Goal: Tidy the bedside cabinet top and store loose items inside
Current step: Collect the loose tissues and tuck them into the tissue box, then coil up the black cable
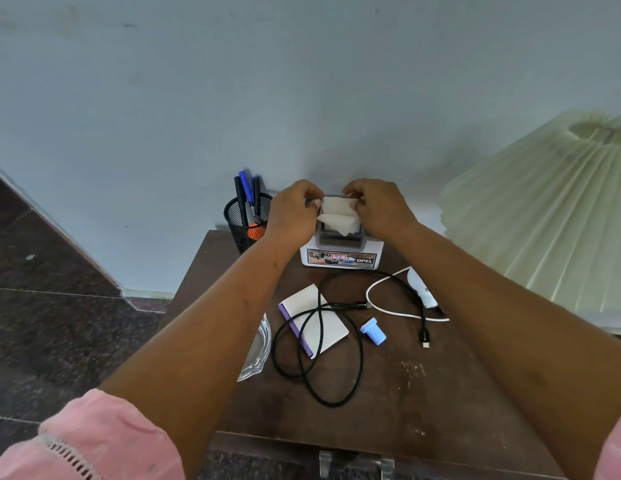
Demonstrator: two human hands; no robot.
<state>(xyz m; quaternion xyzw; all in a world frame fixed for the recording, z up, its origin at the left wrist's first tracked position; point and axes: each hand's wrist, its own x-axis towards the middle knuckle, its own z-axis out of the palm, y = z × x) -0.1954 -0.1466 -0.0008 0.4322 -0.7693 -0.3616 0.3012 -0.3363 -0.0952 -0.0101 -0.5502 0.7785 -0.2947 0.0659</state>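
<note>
A white tissue [338, 216] sticks up from the grey slot of a white tissue holder [340, 256] at the back of the dark wooden cabinet top [423, 386]. My left hand [293, 211] pinches the tissue's left edge and my right hand [378, 207] pinches its right edge. In front lie a black cable [359, 358], a white notepad with a purple spine [319, 323], a small blue plastic piece [373, 330] and a white cable [388, 308] with a white charger [421, 287].
A black mesh pen cup [248, 220] with pens stands left of the tissue holder. A clear glass dish [259, 351] shows under my left forearm. A pleated pale green lampshade [551, 216] fills the right side. The cabinet's handle brackets [354, 462] sit below the front edge.
</note>
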